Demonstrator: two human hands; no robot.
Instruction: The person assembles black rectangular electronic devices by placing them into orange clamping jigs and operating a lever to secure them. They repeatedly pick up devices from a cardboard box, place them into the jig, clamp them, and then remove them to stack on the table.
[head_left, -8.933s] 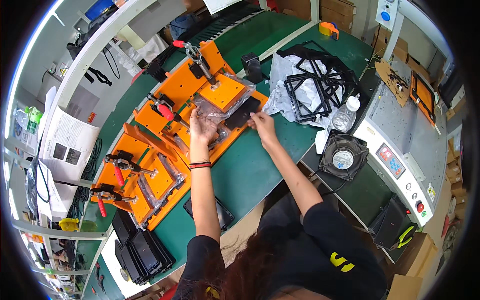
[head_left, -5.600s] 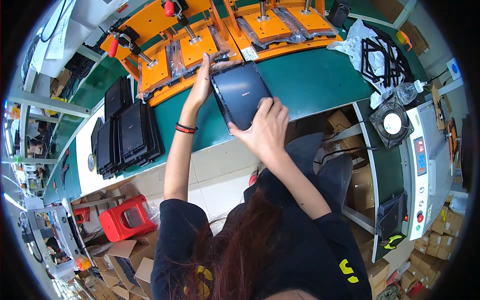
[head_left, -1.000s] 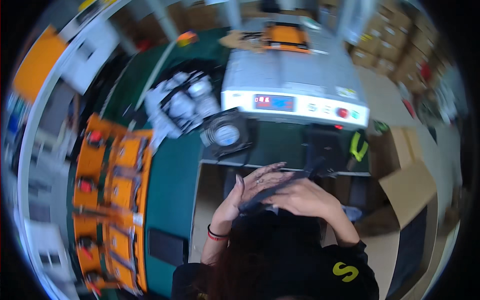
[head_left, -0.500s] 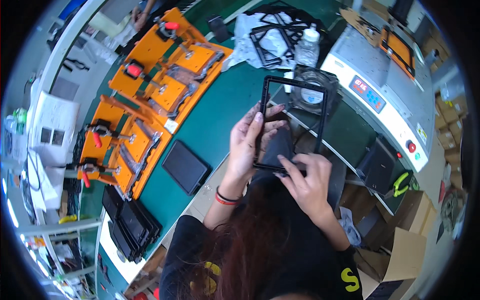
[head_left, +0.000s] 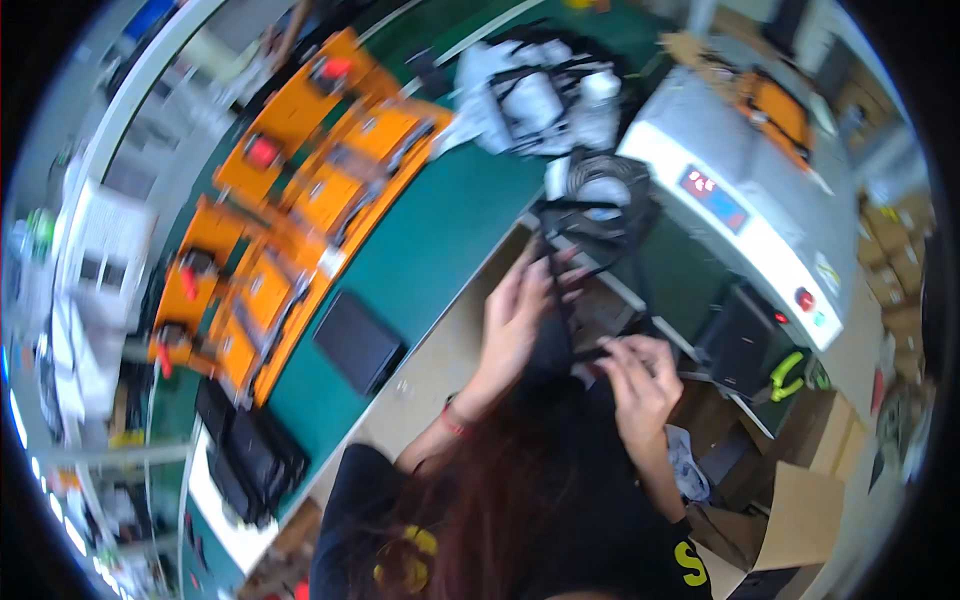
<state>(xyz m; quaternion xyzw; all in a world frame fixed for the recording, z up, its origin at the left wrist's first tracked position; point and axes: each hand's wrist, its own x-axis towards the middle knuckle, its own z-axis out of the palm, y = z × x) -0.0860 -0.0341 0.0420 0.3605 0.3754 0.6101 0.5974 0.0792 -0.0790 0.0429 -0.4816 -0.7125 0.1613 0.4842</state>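
- Head view: thin black frame (head_left: 561, 305) held near the table's (head_left: 440, 250) edge.
- Left hand (head_left: 515, 310) clamped on one side; right hand (head_left: 645, 380) seems to pinch its lower edge.
- I'd guess it flexes if they pull unevenly.

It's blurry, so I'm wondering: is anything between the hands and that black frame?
Nothing visible: the left hand holds one side of the black frame; the right hand is at its lower edge, its grip too blurred to tell.

Yellow letter (head_left: 690, 564) showing on black shirt (head_left: 600, 505), below right fingers (head_left: 624, 374); red digits glowing, blurred past reading, on display (head_left: 713, 200) beyond them; printed sheet (head_left: 118, 225) hanging far left, illegible.
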